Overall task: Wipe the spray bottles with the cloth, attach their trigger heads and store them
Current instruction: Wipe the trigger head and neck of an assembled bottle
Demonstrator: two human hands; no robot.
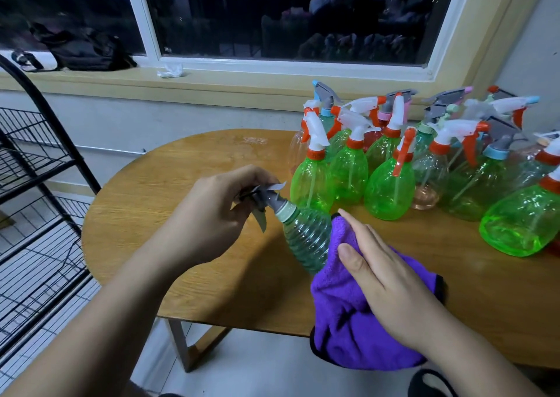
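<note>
My left hand (209, 211) grips the grey trigger head (263, 199) of a clear ribbed spray bottle (306, 239), which is tilted with its base toward me over the wooden table (181, 202). My right hand (385, 278) holds a purple cloth (348, 317) wrapped around the lower half of that bottle, fingers laid over the cloth. The bottle's base is hidden under the cloth. Part of the cloth hangs over the table's front edge.
Several spray bottles with trigger heads on, such as a green one (312, 178), crowd the right and back of the table. A black wire rack (33, 202) stands at the left. On the window sill lie a black bag (85, 51) and a crumpled tissue (171, 70).
</note>
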